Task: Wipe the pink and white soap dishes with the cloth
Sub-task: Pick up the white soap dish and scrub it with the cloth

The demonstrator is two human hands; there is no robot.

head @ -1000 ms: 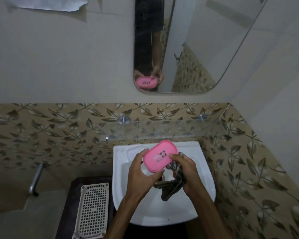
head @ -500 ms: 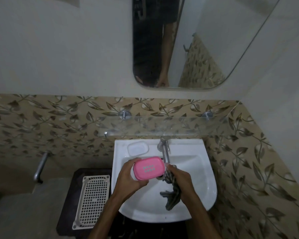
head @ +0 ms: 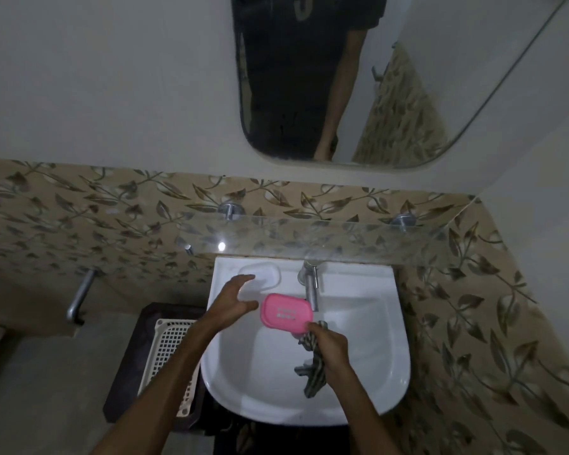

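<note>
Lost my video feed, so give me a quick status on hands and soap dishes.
Left hand open, reaching toward white soap dish. Right hand pinches pink soap dish, grips cloth. Nothing blocking.

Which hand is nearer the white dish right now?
Left. The left hand is open, its fingers at the white dish's near edge; the right hand is farther back, gripping the pink dish and cloth.

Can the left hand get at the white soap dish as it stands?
Probably yes. The left hand is open and holds nothing, fingertips beside the white soap dish on the sink ledge. The pink soap dish, held in the right hand with the cloth, sits clear.
</note>
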